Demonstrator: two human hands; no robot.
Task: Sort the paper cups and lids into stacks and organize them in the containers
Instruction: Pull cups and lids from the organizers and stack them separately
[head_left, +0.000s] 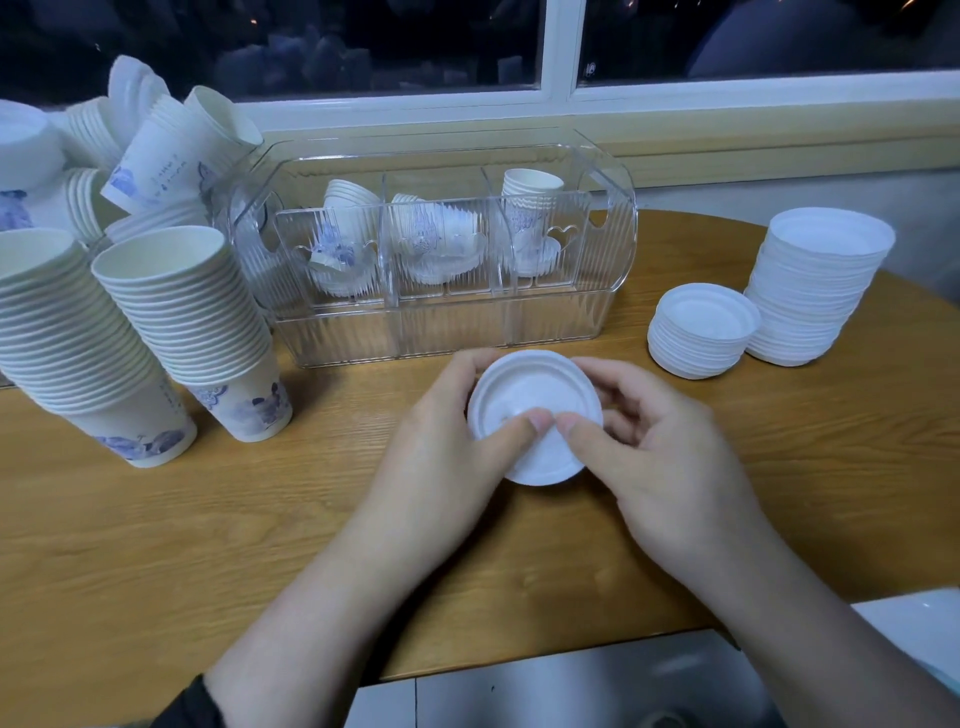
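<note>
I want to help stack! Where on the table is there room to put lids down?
Bare wood lies in front of the cup stacks, near the left hand, and before the short lid stack, beside the right hand. The clear container and back-left corner are crowded.

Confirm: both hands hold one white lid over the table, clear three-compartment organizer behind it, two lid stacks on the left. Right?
Not quite. In the head view the two lid stacks stand on the right of the table; the left holds cup stacks. The left hand and right hand do hold one lid before the organizer.
</note>
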